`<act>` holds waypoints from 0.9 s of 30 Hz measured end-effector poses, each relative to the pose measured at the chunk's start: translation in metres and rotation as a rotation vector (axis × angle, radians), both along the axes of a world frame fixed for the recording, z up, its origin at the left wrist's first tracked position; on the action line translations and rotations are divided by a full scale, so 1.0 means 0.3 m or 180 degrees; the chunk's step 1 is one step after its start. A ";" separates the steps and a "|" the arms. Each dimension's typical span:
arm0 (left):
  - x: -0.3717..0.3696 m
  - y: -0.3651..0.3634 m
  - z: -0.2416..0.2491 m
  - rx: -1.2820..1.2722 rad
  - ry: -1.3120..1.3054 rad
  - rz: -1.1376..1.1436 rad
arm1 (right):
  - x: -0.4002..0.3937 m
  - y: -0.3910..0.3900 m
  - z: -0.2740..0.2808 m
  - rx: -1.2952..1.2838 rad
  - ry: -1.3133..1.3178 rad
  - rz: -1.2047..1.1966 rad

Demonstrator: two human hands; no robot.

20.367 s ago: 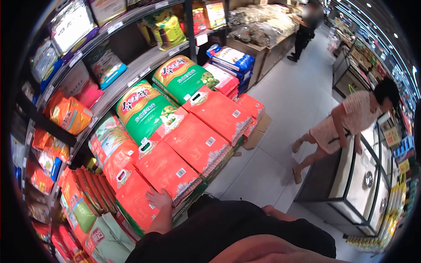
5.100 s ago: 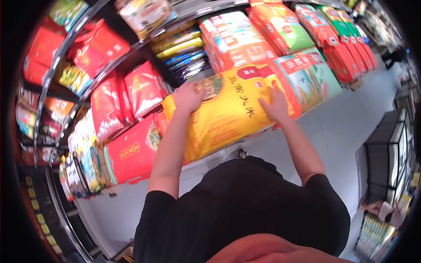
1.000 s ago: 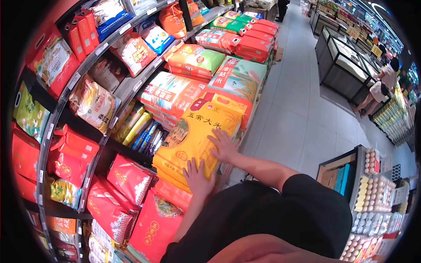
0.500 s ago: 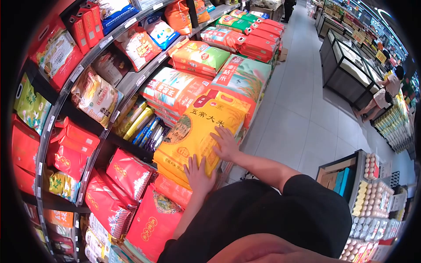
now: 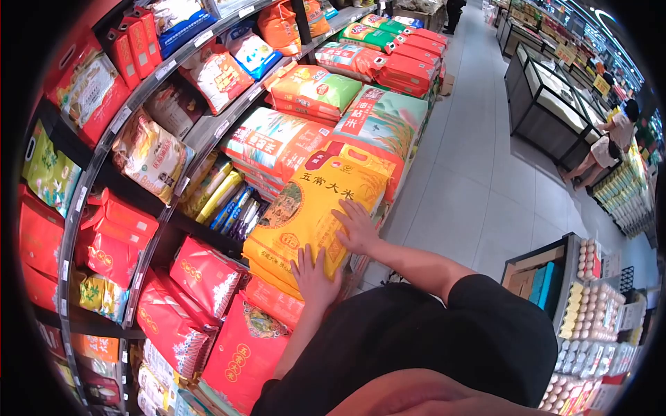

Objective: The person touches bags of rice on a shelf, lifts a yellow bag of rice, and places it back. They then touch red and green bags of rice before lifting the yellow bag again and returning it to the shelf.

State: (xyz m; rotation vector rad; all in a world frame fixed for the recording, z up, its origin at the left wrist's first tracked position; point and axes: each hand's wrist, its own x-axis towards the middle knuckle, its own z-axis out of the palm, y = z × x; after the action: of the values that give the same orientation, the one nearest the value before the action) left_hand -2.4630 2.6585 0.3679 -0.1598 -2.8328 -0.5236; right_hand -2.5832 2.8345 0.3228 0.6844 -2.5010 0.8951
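A yellow bag of rice (image 5: 284, 239) with black and red print and a clear carry handle lies flat on top of a stack of bags. My left hand (image 5: 318, 279) rests on its near edge, palm down with the fingers spread. Farther along the bag's right side, my right hand (image 5: 357, 229) also lies flat, its fingers apart. Neither hand grips the bag; both only touch its upper face. Under and beside it are an orange-red bag (image 5: 274, 299) and a red rice bag (image 5: 243, 353).
Shelves with price strips (image 5: 156, 229) hold several rice bags along the left. Beyond the yellow bag are stacked white-and-red bags (image 5: 274, 139) and a green rice bag (image 5: 392, 114). A tiled aisle (image 5: 458, 180) runs on the right, with egg trays (image 5: 596, 312) and a person (image 5: 614, 142).
Both hands stay in the same place on the yellow bag of rice. The view has shifted very slightly; the person across the aisle has barely moved.
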 end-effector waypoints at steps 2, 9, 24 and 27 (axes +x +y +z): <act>0.002 0.001 0.003 -0.0004 0.0001 -0.0005 | 0.002 0.001 -0.001 -0.0016 0.0005 -0.0006; 0.001 0.003 0.001 -0.0024 0.0004 0.0002 | 0.003 0.004 0.009 -0.0045 -0.0006 0.0016; 0.001 0.006 0.001 -0.0029 0.0007 0.0014 | 0.002 0.003 0.011 -0.0047 -0.0027 0.0016; 0.000 0.006 0.001 -0.0027 -0.0003 0.0022 | 0.002 0.004 0.005 -0.0008 -0.0008 -0.0009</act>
State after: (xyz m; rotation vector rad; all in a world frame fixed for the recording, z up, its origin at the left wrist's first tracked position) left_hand -2.4630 2.6603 0.3682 -0.1512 -2.8358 -0.5105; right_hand -2.5827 2.8358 0.3245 0.6793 -2.5021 0.8984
